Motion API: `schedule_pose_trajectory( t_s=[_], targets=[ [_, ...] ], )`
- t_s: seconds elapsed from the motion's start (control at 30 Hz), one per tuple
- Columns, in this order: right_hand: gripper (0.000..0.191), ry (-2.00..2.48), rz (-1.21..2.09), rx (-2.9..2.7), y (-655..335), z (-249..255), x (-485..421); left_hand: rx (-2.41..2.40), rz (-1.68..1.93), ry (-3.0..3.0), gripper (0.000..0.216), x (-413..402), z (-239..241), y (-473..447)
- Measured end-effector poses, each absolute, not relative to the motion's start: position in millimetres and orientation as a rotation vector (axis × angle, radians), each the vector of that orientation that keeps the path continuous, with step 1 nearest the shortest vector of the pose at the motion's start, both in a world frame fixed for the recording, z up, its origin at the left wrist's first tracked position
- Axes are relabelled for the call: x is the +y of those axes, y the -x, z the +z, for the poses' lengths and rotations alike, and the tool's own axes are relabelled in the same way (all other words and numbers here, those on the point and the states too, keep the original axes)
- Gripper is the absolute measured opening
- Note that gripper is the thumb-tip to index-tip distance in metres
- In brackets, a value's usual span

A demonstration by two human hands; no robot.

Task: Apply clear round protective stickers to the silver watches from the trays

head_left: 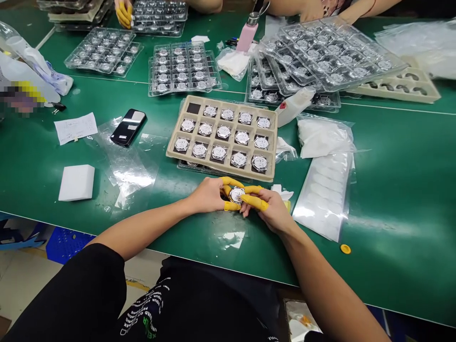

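Between my two hands is a round silver watch case [236,194], its white-covered back facing up. My left hand [213,194], with yellow finger cots, grips the case's left edge between thumb and finger. From the other side my right hand [268,205], also in yellow finger cots, pinches the same case, its thumb lying over the right part of the back. Just beyond them a beige tray [223,174] holds several similar watch cases in rows. Its far left compartment [193,109] shows only a dark bottom.
Left of the tray lie a black phone [128,127], a paper slip [75,128] and a white block [76,183]. To the right are plastic sleeves [322,194] and a squeeze bottle [295,105]. Clear trays of watch cases [180,69] are stacked behind. Co-workers' arms [361,9] show opposite.
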State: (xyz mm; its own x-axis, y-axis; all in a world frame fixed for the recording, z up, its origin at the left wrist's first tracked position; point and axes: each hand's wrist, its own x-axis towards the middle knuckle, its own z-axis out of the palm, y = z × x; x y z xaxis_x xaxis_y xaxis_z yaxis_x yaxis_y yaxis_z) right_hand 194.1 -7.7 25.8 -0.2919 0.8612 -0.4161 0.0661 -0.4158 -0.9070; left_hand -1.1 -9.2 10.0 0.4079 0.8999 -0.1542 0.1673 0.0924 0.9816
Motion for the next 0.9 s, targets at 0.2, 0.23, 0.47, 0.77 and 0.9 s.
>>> schedule_pose_trajectory(
  t_s=[0.2, 0.23, 0.47, 0.77, 0.9],
  targets=[
    [0.053, 1.4, 1.738, -1.145, -191, 25, -10, 1.081, 0.73, -1.449, 0.056, -10, 9, 1],
    [0.054, 1.42, 1.717, -1.135, -188, 24, -10, 1.088, 0.725, -1.466, 0.056, -11, 8, 1],
    [0.054, 1.489, 1.644, -1.159, -186, 26, -16, 1.122, 0.688, -1.526, 0.059, -11, 14, 0],
    [0.031, 1.329, 1.032, -1.582, -156, 78, 86, 1.041, 0.562, -1.581, 0.06, -9, 17, 0],
    [0.025, 1.323, 0.944, -1.779, -65, 66, 190, 1.011, 0.518, -1.651, 0.056, -9, 17, 3]
  ],
)
